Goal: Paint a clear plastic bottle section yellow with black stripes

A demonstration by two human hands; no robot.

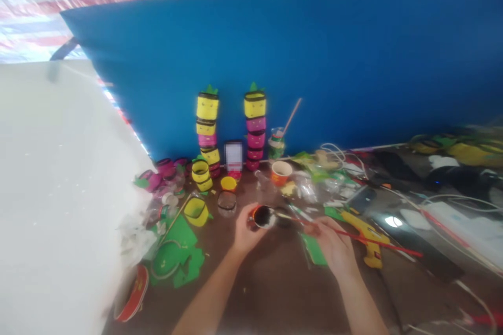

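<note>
- Working at the centre of the frame, I am holding a small round cup, red outside and dark inside point(263, 216), with my left hand point(248, 226), its fingers curling around the side.
- My right hand point(334, 246) is gripping a long, thin brush with a red handle point(361, 238), fingers pinched together on it; the handle is slanting toward the lower right, across a yellow plastic glue gun point(365, 229).
- The brush is pointing its tip at the cup's mouth; whether it is touching, I cannot tell.
- I am probably either brushing the cup or dipping into it.
- The next move is calling, I judge, for a still left hand and light guiding from the right.
</note>
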